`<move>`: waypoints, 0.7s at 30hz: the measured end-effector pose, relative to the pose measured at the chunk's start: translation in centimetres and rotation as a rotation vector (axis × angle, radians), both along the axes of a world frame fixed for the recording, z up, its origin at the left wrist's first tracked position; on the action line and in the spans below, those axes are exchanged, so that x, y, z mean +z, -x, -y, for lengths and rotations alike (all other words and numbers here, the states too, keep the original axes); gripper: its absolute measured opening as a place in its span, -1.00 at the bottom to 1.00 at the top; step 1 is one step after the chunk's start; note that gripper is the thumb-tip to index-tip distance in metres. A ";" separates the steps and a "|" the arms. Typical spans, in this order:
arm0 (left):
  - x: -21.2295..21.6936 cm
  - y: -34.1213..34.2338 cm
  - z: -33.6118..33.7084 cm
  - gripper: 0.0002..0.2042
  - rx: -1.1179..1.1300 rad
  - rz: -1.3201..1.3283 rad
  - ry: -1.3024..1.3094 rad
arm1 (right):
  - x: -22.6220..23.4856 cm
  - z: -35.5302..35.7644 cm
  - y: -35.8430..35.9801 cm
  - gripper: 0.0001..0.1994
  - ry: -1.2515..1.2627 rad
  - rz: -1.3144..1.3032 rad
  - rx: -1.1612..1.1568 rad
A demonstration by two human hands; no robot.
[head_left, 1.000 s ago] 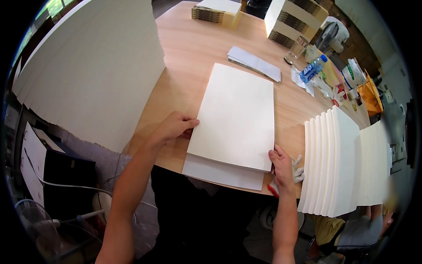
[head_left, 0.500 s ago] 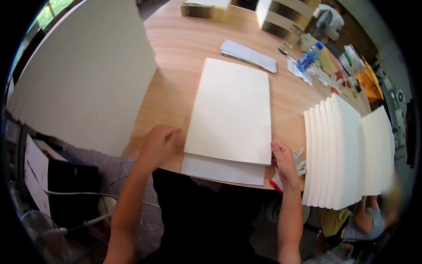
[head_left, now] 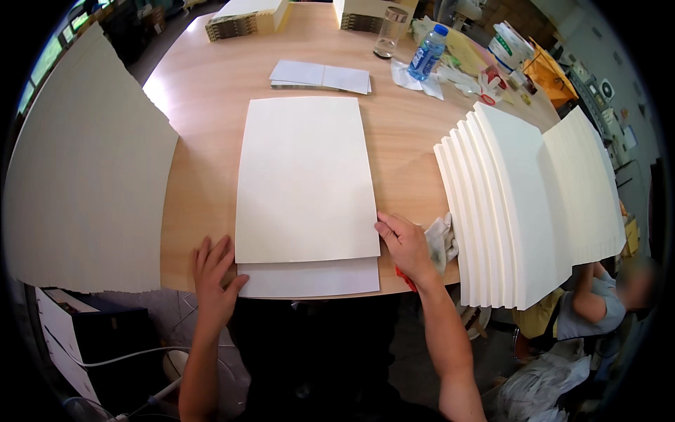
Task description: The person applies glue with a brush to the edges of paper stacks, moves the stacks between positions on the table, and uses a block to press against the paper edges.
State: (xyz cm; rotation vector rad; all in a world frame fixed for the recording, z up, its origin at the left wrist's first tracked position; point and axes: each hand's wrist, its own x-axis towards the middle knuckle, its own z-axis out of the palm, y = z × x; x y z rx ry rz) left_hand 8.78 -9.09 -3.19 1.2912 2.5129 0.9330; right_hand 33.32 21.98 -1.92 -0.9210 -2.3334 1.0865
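Note:
A large cream board (head_left: pixel 306 179) lies upright on the table in front of me. A white sheet (head_left: pixel 309 279) sticks out below its near edge. My left hand (head_left: pixel 215 271) rests at the lower left corner with its fingers spread, the thumb beside the white sheet. At the board's lower right edge, my right hand (head_left: pixel 404 243) is closed, thumb and forefinger at the edge. Its other fingers are partly hidden. Beneath the right wrist shows a red-handled tool (head_left: pixel 406 279), mostly covered. A crumpled white cloth or glove (head_left: pixel 441 243) lies beside that hand.
Tall stacks of cream board stand at left (head_left: pixel 88 183) and fanned white stacks at right (head_left: pixel 517 204). Farther back are folded white cards (head_left: pixel 320 75), a drinking glass (head_left: pixel 389 34), a blue-capped bottle (head_left: pixel 427 53) and a white tub (head_left: pixel 510 48). Another person (head_left: pixel 594 299) sits at lower right.
My left hand has come down from a blurred, raised position to the lower left corner and spread its fingers. The right hand stays at the right edge. The whole view has shifted.

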 end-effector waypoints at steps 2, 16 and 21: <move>-0.1 0.0 0.0 -0.40 0.003 -0.006 0.007 | -0.5 0.0 -0.1 -0.69 -0.046 -0.007 -0.002; 0.7 -0.5 -0.4 -0.42 0.014 0.051 0.030 | -1.1 0.1 -0.3 -0.73 -0.225 0.002 0.036; 0.4 -0.5 -0.4 -0.42 0.010 0.038 -0.003 | -1.6 -0.2 -0.5 -0.72 -0.235 -0.034 0.034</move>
